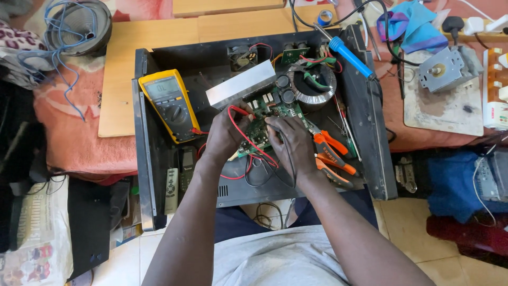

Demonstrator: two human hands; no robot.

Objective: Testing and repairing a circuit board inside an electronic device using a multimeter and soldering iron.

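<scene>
A green circuit board [263,123] lies inside an open black metal chassis [370,132] on my lap. My left hand [226,133] holds a red test probe down on the board, its red lead [248,143] looping over my fingers. My right hand [292,142] holds a black test probe on the board just to the right, with a black lead [288,167] trailing toward me. Both leads run to a yellow multimeter [169,103] lying in the chassis at the left. A ring-shaped transformer [312,85] and an aluminium heat sink [241,85] sit behind the board.
Orange-handled pliers [330,151] lie right of my right hand. A blue-handled soldering iron [350,57] rests on the chassis edge. A remote control [171,189] lies at the lower left. A wooden board [119,74], a wire coil [74,21] and a grey motor part [442,69] surround the chassis.
</scene>
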